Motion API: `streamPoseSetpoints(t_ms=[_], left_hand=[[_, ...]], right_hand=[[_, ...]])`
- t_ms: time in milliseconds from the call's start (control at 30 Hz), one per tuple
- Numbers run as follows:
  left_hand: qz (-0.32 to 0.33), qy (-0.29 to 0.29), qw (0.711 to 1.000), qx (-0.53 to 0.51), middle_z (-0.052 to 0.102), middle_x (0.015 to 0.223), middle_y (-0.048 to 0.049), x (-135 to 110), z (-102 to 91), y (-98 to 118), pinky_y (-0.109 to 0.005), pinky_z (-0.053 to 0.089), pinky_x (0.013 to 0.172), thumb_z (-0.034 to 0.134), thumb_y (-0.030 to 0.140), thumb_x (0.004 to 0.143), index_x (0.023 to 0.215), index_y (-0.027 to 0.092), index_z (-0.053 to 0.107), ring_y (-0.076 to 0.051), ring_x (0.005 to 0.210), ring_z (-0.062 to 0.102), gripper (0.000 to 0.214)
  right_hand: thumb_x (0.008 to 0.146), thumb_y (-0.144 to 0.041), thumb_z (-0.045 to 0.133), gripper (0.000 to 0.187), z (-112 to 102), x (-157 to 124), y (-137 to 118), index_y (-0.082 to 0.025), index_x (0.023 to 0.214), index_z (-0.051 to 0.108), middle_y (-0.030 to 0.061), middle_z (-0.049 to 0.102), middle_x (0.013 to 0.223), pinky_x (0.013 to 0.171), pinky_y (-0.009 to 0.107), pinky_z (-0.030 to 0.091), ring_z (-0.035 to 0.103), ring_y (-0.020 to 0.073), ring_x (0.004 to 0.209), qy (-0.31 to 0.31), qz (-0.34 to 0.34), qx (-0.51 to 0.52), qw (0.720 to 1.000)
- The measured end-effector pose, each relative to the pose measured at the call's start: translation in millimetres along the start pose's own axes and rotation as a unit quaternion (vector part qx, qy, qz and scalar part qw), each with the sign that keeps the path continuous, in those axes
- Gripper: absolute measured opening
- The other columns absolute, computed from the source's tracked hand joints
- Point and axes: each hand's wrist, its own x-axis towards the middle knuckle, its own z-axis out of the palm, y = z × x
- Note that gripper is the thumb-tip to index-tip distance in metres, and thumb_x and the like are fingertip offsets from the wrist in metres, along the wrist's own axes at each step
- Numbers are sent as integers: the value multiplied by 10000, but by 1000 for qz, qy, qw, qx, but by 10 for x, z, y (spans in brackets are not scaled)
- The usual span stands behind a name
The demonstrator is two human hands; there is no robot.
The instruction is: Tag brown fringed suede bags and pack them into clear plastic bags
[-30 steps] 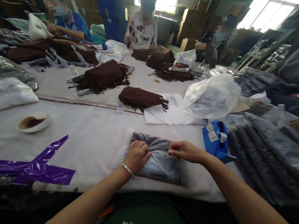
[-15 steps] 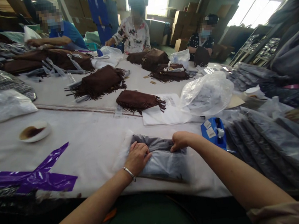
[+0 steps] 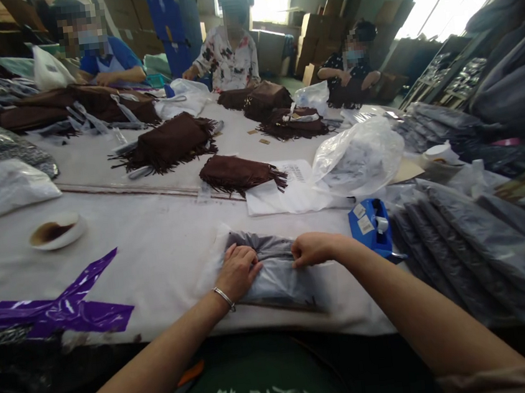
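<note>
A clear plastic bag (image 3: 281,285) with something dark inside lies flat on the white-covered table in front of me. On its left part rests my left hand (image 3: 240,267), palm down, fingers stretched out over the plastic; a silver bangle circles that wrist. My right hand (image 3: 312,249) is closed at the bag's upper right side, fingers curled and pinching the plastic. The right fingertips are partly hidden. Just right of that hand stands a blue tape dispenser (image 3: 364,228).
Right of me lies a stack of bagged dark items (image 3: 441,246). Ahead are a brown fringed bag (image 3: 236,173), a puffy clear bag (image 3: 356,155) and white paper (image 3: 267,203). On the left sit a white dish (image 3: 76,231) and purple tape (image 3: 87,312). Several co-workers sit across the table.
My right hand has shifted slightly left along the bag, nearer my left hand, which stays in place. Across the table, co-workers' hands have moved. The whole view has shifted a little.
</note>
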Motion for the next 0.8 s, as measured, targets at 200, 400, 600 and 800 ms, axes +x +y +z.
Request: streamPoseSetpoints(t_ms=[200,400,600,800], left_hand=[[-4,-10,1000,5,592,993,-22,11,9,-6,-454,240,1089,541,257,872,838,197,532,-185,1001,527,69],[-7,-8,1000,14,596,977,-20,20,7,3,-452,241,1088,549,247,867,834,192,537,-182,986,533,64],[-7,12,1000,14,608,968,-16,-4,-1,11,-470,220,1097,556,246,866,830,192,545,-187,995,535,66],[-18,47,999,-14,640,999,-34,-54,-52,130,-513,182,1107,573,193,844,920,200,580,-221,1062,533,77]], right_hand=[[555,-311,774,209,-45,427,-5,-164,497,637,18,587,468,561,291,427,569,180,503,-41,81,-53,994],[359,-347,875,384,-118,477,36,-173,656,705,88,684,686,724,337,467,641,294,831,106,138,-44,984],[741,-361,672,233,31,88,122,-149,835,695,129,680,794,825,386,446,625,283,904,292,98,54,950],[909,-390,455,332,1010,-251,-256,-249,1202,522,-16,594,780,945,327,436,593,146,927,384,-133,534,742]])
